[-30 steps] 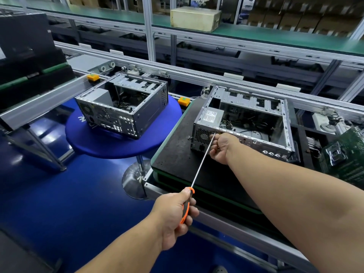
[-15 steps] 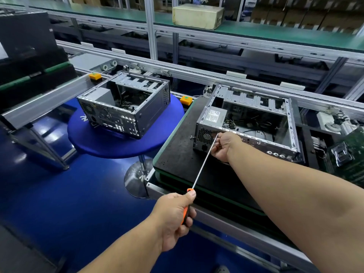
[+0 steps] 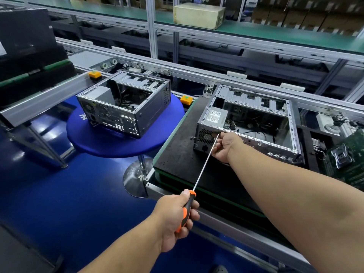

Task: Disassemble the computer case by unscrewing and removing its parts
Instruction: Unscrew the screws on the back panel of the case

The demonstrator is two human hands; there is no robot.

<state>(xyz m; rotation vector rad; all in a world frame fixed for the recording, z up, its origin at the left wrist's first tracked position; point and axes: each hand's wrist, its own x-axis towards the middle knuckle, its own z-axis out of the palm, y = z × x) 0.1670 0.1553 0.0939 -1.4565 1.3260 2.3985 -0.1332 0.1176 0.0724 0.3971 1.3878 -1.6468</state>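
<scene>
An open grey computer case (image 3: pixel 256 123) lies on a black mat (image 3: pixel 177 162), its power supply (image 3: pixel 215 116) in the near left corner. My left hand (image 3: pixel 175 217) grips the orange-and-black handle of a long screwdriver (image 3: pixel 202 170). Its thin shaft runs up to the case's rear panel, beside the fan grille. My right hand (image 3: pixel 226 146) is closed around the shaft near the tip, right against the rear panel. The tip itself is hidden by my fingers.
A second open case (image 3: pixel 126 103) sits on a round blue table (image 3: pixel 110 142) to the left. A green circuit board (image 3: pixel 346 160) lies at the far right. Conveyor rails (image 3: pixel 246 79) run behind, with a beige box (image 3: pixel 199 15) on the upper shelf.
The view has shifted slightly. Both hands hold the screwdriver against the rear panel as before, with no clear movement.
</scene>
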